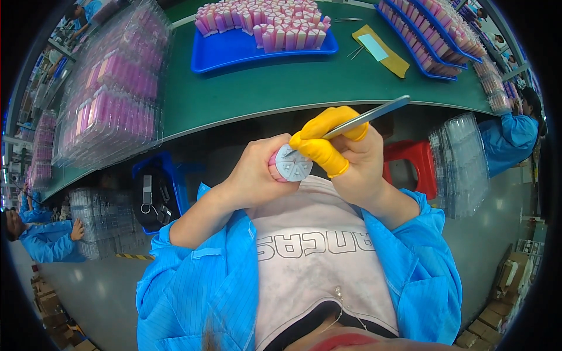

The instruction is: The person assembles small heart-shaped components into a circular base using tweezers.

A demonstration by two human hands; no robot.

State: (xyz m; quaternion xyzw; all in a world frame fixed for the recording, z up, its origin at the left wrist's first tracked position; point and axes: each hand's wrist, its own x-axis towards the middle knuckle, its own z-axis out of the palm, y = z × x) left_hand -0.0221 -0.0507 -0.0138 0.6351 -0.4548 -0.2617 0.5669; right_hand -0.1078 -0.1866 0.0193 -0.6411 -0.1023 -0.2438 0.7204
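My left hand (253,171) is wrapped round a bundle of wedge-shaped pieces (294,166), pink at the side, whose pale grey-blue ends together make a round face turned up. Small light marks or parts show on the wedges, too small to make out. Metal tweezers (383,109) are pinched in my right hand (358,161), which has yellow finger covers on several fingers. Their back end points up to the right, and their tips reach the upper left of the round face; whether they grip anything I cannot tell. Both hands are in front of my body, just off the table's near edge.
On the green table (234,93) a blue tray (205,61) holds many pink-and-white pieces. Stacked clear plastic trays (111,111) stand left, loaded blue trays (430,44) right. A tan sheet (398,65) lies nearby. A red stool (430,169) is below; co-workers (509,140) sit both sides.
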